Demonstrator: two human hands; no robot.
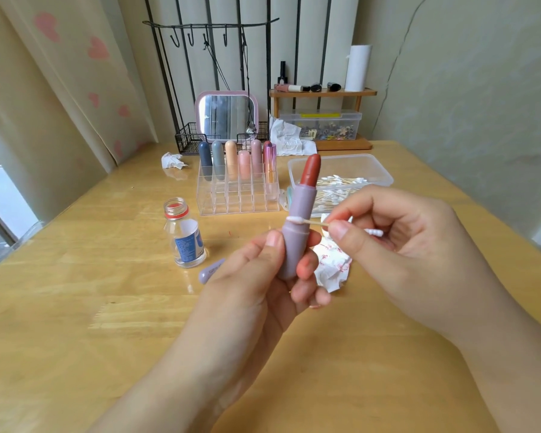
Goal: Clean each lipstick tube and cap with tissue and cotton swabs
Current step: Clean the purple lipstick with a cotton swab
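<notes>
Cleaning looks midway: left hand (263, 276) fingers clamp an uncapped lilac lipstick tube (297, 232) upright above the surface (75, 307), right hand (397, 242) fingers pinch a cotton swab (306, 221) against its collar, its cap (211, 270) lying behind, six capped lipsticks (238, 162) waiting in the organiser (238, 195), nothing blocking.

Can't read the print on the blue label of the little bottle (185, 237) left of centre, way too small. Only see one end of the lilac cap (209, 271), rest tucked behind the left hand (263, 285), and the stained tissue (331, 264) mostly blocked by the fingers too. Far-end stuff in the clear storage box (320, 125) up top just a blur of bits.
</notes>
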